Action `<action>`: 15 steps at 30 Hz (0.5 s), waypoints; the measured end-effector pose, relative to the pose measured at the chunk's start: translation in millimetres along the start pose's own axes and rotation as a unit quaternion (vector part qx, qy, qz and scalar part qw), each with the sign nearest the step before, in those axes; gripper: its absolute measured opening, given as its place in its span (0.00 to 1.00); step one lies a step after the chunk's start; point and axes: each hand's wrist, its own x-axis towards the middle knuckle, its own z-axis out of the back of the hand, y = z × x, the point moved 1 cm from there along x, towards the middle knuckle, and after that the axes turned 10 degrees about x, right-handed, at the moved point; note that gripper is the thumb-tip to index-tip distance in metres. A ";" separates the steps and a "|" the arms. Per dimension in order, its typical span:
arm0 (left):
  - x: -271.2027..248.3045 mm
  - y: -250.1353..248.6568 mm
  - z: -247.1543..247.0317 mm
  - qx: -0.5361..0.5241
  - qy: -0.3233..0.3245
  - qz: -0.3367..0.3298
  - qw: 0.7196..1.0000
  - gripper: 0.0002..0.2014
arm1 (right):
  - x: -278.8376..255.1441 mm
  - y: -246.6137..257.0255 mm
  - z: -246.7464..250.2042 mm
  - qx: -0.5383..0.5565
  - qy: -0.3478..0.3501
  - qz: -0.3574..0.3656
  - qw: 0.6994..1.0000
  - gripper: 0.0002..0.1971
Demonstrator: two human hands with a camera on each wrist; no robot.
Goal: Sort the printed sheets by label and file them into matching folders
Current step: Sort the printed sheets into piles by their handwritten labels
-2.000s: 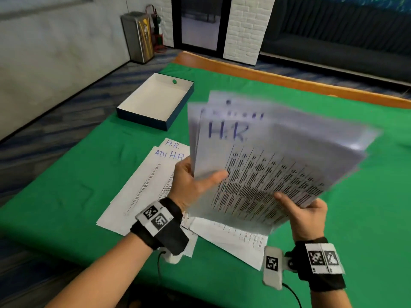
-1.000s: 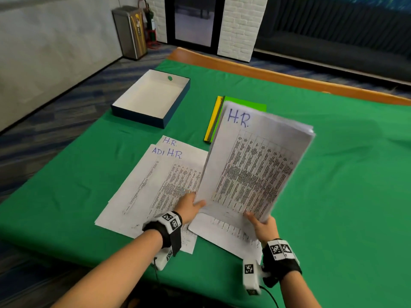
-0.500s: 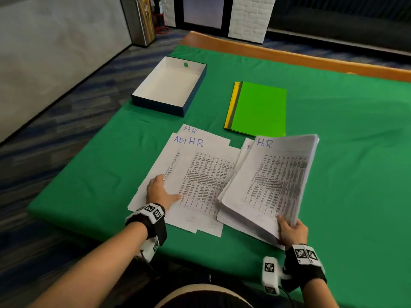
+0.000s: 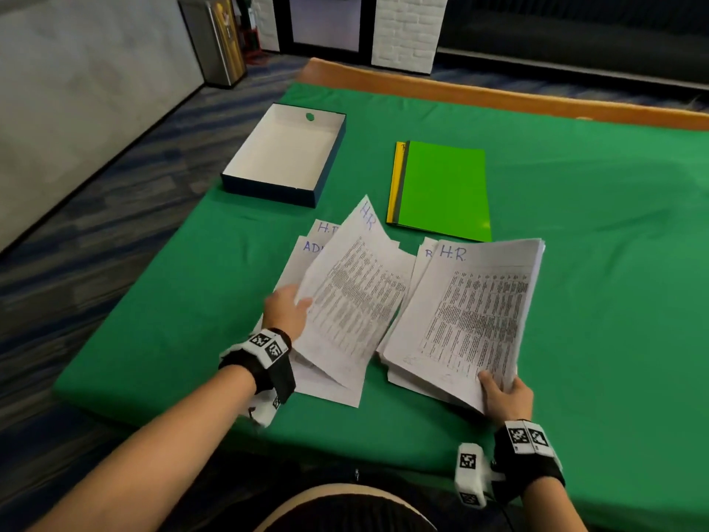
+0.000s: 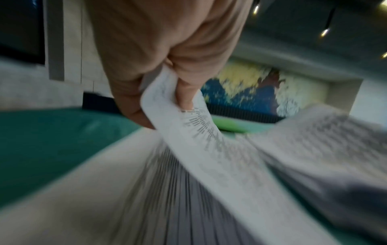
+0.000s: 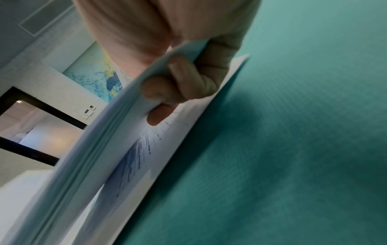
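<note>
The thick stack of white printed sheets [image 4: 472,312], its top page hand-lettered "H.R." in blue, sits at the near right of the paper spread, lifted off the green table cloth [image 4: 614,301] at its near edge. The right hand [image 4: 506,395] grips that near corner, thumb on top and fingers [image 6: 167,89] curled underneath, with at least one more sheet lying flat on the cloth below. Just left of it, the left hand [image 4: 286,311] pinches the left edge of a single printed sheet marked "H.R." [image 4: 356,289] between thumb and fingers and holds it tilted up above a flat pile of loose white sheets [image 4: 310,247], whose visible labels begin "H.R." and "AD".

Beyond the papers, toward the far middle of the table, lies a closed bright green card folder [image 4: 441,190] stacked on a grey and a yellow one, with only their left edges showing. Further left and far stands an open shallow box, dark blue outside and white inside [image 4: 330,163], with nothing in it.

By my reading the work is at the sorting stage: sheets are being gathered by label, the folders are shut, and no page appears filed yet. All the filing seems left to do.
</note>
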 end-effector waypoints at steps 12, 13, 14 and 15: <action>-9.8 -80.1 10.0 -0.165 -0.003 -0.051 0.985 0.19 | -11.4 20.5 -32.7 0.022 0.087 -0.024 0.996 0.15; -14.6 -72.9 -7.4 -0.140 0.048 -0.038 0.988 0.20 | -11.6 19.9 -35.7 0.023 0.098 -0.034 0.994 0.15; -18.5 -64.3 -23.8 -0.114 0.091 -0.025 0.989 0.22 | -13.7 20.9 -38.6 0.025 0.102 -0.048 0.993 0.15; -21.0 -54.9 -39.1 -0.085 0.127 -0.015 0.988 0.23 | -14.1 20.1 -40.3 0.036 0.106 -0.052 0.992 0.13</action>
